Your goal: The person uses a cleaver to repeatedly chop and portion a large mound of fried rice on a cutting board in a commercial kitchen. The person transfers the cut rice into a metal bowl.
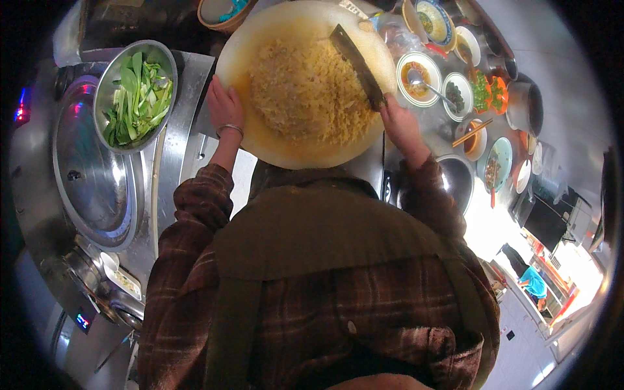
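Note:
A large round cutting board lies before me, heaped with finely chopped yellowish food. My left hand grips the board's left rim, thumb towards the top, and a bracelet circles that wrist. At the right rim, my right hand holds a cleaver by its handle end. The dark blade slants up and left across the board, resting against the right side of the heap. Fingers and the board's edge hide most of the handle. Whether the right hand also grips the rim, I cannot tell.
Left of the board, a metal bowl of leafy greens stands beside a large round metal lid. On the right are a bowl with a spoon, a bowl of dark-green pieces, chopsticks and several other bowls. A person is far off at lower right.

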Tool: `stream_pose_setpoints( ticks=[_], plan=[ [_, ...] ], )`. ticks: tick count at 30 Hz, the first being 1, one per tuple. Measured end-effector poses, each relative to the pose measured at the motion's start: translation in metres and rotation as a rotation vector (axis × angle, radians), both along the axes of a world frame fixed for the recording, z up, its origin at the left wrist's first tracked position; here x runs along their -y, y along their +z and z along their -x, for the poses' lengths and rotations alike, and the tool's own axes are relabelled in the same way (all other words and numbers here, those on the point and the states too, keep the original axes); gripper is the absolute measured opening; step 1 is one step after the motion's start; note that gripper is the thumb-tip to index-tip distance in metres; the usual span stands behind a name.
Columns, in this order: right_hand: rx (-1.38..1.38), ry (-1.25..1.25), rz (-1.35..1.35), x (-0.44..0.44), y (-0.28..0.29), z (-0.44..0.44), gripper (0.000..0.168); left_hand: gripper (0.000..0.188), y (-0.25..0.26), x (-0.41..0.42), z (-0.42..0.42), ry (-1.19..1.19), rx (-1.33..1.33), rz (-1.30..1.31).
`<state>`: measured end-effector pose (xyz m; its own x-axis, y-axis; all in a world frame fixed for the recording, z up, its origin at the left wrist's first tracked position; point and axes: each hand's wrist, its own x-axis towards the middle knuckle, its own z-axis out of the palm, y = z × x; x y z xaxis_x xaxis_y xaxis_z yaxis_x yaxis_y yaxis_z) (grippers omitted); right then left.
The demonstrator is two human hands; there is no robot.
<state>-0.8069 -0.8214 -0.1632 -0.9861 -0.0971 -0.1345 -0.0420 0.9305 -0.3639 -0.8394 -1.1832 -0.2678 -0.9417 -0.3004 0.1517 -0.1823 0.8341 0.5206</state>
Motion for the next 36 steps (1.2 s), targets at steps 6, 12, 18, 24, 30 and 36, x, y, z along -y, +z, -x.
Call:
stream_pose_setpoints(
  ticks=[6, 12, 18, 24, 30, 36],
  plan=[
    [-0.138, 0.018, 0.067, 0.007, 0.039, 0.007, 0.024, 0.050, 0.000, 0.000, -0.002, 0.004, -0.033, 0.020],
    [0.064, 0.011, -0.054, -0.002, -0.002, 0.009, 0.030, 0.051, -0.008, 0.002, -0.001, 0.006, -0.010, 0.032],
    [-0.039, -0.069, 0.010, 0.005, 0.047, 0.010, 0.027, 0.051, -0.003, 0.002, -0.002, 0.007, -0.041, 0.014],
    [0.022, 0.031, -0.022, -0.014, -0.007, 0.013, 0.029, 0.051, 0.000, 0.000, 0.001, 0.016, 0.008, -0.014],
    [-0.054, -0.040, -0.044, 0.003, 0.024, -0.003, 0.027, 0.051, -0.002, 0.000, -0.005, 0.020, -0.015, 0.010],
    [-0.033, 0.032, 0.002, 0.001, 0.012, 0.004, 0.027, 0.052, -0.001, 0.002, -0.002, 0.015, -0.013, 0.011]
  ],
)
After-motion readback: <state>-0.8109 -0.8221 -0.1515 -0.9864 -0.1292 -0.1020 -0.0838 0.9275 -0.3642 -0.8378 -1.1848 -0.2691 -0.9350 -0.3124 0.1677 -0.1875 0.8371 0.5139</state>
